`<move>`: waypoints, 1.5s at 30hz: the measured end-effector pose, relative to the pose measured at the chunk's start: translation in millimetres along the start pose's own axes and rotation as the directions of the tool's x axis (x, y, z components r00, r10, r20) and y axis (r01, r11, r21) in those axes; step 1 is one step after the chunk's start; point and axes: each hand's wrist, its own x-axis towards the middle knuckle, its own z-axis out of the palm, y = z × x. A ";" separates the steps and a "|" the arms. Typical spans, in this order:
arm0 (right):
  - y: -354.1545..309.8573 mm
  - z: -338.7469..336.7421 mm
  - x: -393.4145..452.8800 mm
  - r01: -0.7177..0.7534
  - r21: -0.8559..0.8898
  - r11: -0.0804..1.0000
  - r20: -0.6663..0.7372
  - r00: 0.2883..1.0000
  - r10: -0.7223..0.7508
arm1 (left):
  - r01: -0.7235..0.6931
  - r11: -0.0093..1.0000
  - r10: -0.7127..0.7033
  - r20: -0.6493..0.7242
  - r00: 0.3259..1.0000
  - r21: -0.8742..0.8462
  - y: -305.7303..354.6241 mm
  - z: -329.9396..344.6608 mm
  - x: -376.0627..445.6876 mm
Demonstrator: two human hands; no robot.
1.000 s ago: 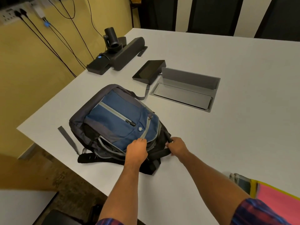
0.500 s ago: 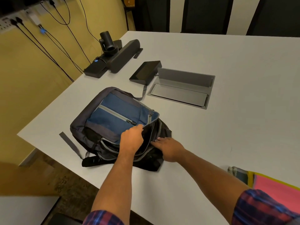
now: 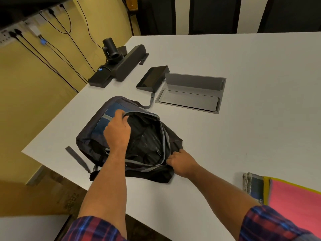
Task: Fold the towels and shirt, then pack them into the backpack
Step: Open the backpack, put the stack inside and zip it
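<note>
A blue and dark grey backpack [image 3: 97, 129] lies flat on the white table [image 3: 243, 136], its main compartment gaping and the black lining showing. My left hand [image 3: 117, 131] grips the upper flap at the zipper edge and holds it lifted back. My right hand [image 3: 180, 162] grips the lower edge of the opening near the bag's right corner. At the table's right edge lies a folded pink towel with a yellow border [image 3: 293, 204]; a folded grey-blue striped cloth [image 3: 252, 186] sits beside it on the left.
Behind the backpack are a black tablet device [image 3: 152, 78] and an open grey cable hatch [image 3: 191, 94] set in the table. A black speaker bar with a camera [image 3: 119, 61] stands at the back left. Cables hang on the yellow wall [image 3: 43, 80].
My left hand has pulled the backpack's front flap up and back, widening the opening so the black inside shows. My right hand has slid to the lower right edge and holds it down.
</note>
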 end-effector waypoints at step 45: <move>167.0 -9.2 -316.3 -0.520 0.308 0.797 0.511 0.797 0.323 | 0.160 0.982 -0.150 0.101 0.984 -0.100 54.1 2.2 -59.3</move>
